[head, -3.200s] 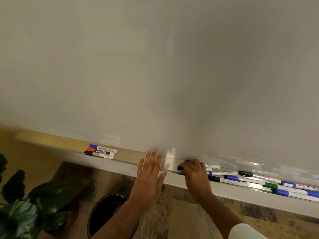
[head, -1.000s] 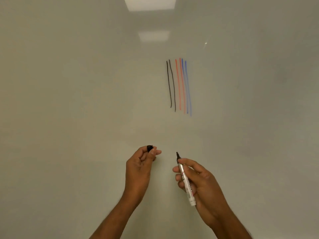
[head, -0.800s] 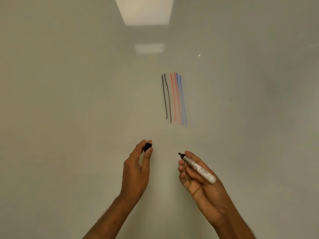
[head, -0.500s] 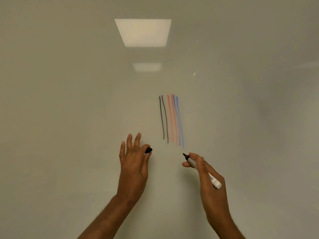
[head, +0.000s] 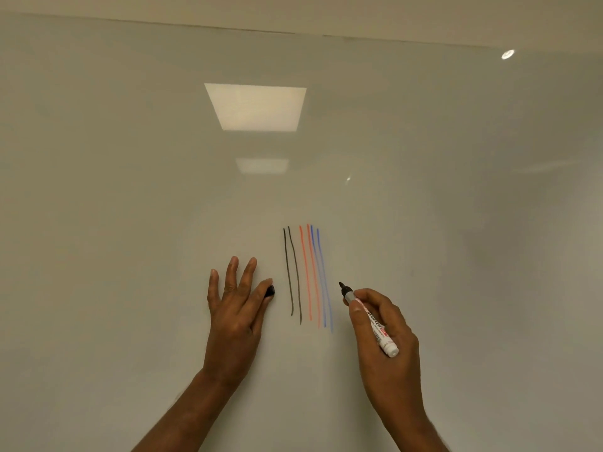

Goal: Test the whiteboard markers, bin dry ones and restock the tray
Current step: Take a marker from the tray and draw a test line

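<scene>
My right hand (head: 381, 334) grips an uncapped black whiteboard marker (head: 370, 321) with a white barrel, its tip pointing up-left, just right of the drawn lines and close to the whiteboard (head: 130, 190). My left hand (head: 235, 308) lies against the board with three fingers spread, and pinches the marker's black cap (head: 270, 291) between thumb and forefinger. Between my hands are several vertical test lines (head: 308, 275): two black, two red-orange, two blue. The tray and the other markers are out of view.
The glossy board fills the view and reflects a square ceiling light (head: 256, 107). The board's top edge (head: 293, 32) runs along the top of the view, with wall above it.
The view has tilted up from the tray to the board. My right hand has turned the marker tip up toward the board beside the lines. My left hand's fingers have spread, still pinching the cap.
</scene>
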Available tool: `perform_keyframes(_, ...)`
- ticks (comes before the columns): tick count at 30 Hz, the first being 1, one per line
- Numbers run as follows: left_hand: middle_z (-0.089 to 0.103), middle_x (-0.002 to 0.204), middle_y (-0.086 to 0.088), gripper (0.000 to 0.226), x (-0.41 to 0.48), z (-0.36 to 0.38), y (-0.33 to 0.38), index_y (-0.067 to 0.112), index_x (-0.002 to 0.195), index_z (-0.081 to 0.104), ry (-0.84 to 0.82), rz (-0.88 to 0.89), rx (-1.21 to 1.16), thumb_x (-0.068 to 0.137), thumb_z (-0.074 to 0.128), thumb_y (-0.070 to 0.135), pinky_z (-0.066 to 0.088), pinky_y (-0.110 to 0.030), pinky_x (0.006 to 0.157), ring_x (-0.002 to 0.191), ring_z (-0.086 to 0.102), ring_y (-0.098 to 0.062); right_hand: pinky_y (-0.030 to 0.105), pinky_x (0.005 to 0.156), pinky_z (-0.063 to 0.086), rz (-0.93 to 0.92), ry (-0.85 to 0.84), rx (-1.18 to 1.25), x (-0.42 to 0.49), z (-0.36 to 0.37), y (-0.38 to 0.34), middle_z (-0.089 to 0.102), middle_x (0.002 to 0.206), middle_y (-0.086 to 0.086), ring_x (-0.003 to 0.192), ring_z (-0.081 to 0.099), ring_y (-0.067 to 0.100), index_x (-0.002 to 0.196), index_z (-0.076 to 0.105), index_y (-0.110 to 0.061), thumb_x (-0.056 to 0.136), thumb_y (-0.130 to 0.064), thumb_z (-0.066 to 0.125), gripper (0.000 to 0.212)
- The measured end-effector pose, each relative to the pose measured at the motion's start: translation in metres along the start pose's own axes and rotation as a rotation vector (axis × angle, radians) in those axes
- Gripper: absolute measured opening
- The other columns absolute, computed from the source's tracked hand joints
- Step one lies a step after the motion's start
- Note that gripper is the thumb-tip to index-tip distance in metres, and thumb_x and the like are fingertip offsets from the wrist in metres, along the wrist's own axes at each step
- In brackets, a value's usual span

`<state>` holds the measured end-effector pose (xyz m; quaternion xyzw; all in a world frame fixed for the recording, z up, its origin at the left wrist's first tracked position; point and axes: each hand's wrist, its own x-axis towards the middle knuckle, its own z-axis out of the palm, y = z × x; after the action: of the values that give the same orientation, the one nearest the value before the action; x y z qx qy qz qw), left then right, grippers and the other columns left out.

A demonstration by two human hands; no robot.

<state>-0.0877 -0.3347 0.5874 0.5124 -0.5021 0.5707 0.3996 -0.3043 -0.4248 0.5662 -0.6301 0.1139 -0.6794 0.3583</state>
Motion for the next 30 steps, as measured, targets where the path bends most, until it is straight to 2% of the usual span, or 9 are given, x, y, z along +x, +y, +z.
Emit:
perform_keyframes(7,0.054,0.148,-0.018,0.038,0.000,0.011,-0.005,0.004,0.131,0.066,0.076,0.031,0.027,0.099,0.061,0.022,0.024,-0.069,0.118,0.148,0.038,-0.038,0.039,0.084,0.059,-0.164,-0.022,0.008,0.041,0.019,-0.019,0.069,0.102,-0.012,0.098,0.067,0.014,0.111,0.066,-0.032,0.095,-0.031,0.064,0.016)
perform_keyframes(11,0.052,0.149,-0.018,0.039,0.000,0.012,-0.005,0.006,0.134,0.064,0.081,0.028,0.057,0.099,0.060,0.024,0.025,-0.069,0.118,0.147,0.039,-0.039,0.033,0.080,0.060,-0.217,-0.048,-0.017,0.066,0.034,-0.026,0.068,0.102,-0.013,0.096,0.066,0.011,0.111,0.066,-0.027,0.097,-0.029,0.063,0.015)
perform_keyframes(14,0.052,0.150,-0.018,0.041,0.000,0.012,-0.005,0.006,0.136,0.062,0.080,0.024,0.061,0.100,0.058,0.026,0.025,-0.069,0.118,0.148,0.038,-0.039,0.028,0.077,0.060,-0.248,-0.056,-0.069,0.080,0.041,-0.025,0.069,0.102,-0.010,0.093,0.066,0.010,0.113,0.066,-0.025,0.097,-0.036,0.061,0.021)
perform_keyframes(16,0.051,0.150,-0.018,0.041,0.000,0.012,-0.005,0.007,0.136,0.062,0.082,0.025,0.064,0.101,0.057,0.026,0.025,-0.068,0.118,0.148,0.038,-0.039,0.028,0.076,0.060,-0.251,-0.049,-0.094,0.079,0.040,-0.021,0.068,0.102,-0.011,0.092,0.067,0.010,0.114,0.065,-0.027,0.095,-0.042,0.058,0.025)
perform_keyframes(19,0.051,0.150,-0.018,0.040,0.001,0.012,-0.005,0.007,0.136,0.062,0.083,0.026,0.079,0.101,0.057,0.025,0.025,-0.068,0.118,0.148,0.038,-0.038,0.029,0.076,0.058,-0.274,-0.046,-0.093,0.061,0.033,-0.011,0.068,0.097,-0.017,0.090,0.067,0.010,0.110,0.066,-0.030,0.095,-0.037,0.060,0.017)
perform_keyframes(22,0.052,0.149,-0.019,0.039,0.001,0.011,-0.004,0.006,0.135,0.064,0.089,0.030,0.094,0.101,0.057,0.024,0.026,-0.068,0.118,0.147,0.039,-0.039,0.024,0.077,0.055,-0.268,-0.042,-0.110,0.029,0.020,0.006,0.069,0.094,-0.016,0.090,0.066,0.008,0.107,0.069,-0.029,0.093,-0.033,0.064,0.015)
perform_keyframes(25,0.052,0.149,-0.019,0.038,0.002,0.010,-0.002,0.005,0.133,0.065,0.095,0.026,0.096,0.101,0.058,0.023,0.026,-0.067,0.118,0.146,0.040,-0.039,0.023,0.078,0.054,-0.213,-0.011,-0.158,-0.002,0.009,0.035,0.070,0.097,-0.012,0.092,0.066,0.002,0.109,0.071,-0.034,0.090,-0.046,0.065,0.023)
perform_keyframes(28,0.052,0.149,-0.020,0.038,0.001,0.010,-0.002,0.005,0.134,0.064,0.089,0.024,0.092,0.102,0.057,0.024,0.025,-0.065,0.120,0.147,0.039,-0.038,0.008,0.075,0.050,-0.181,0.009,-0.179,-0.020,0.001,0.052,0.071,0.089,-0.014,0.089,0.065,-0.007,0.108,0.064,-0.056,0.079,-0.070,0.059,0.033)
perform_keyframes(30,0.052,0.149,-0.020,0.038,0.001,0.010,-0.002,0.005,0.134,0.064,0.087,0.022,0.091,0.102,0.058,0.024,0.024,-0.065,0.120,0.147,0.039,-0.038,0.013,0.080,0.052,-0.146,-0.001,-0.154,-0.021,0.000,0.048,0.072,0.090,-0.012,0.093,0.066,0.001,0.107,0.064,-0.056,0.081,-0.063,0.065,0.027)
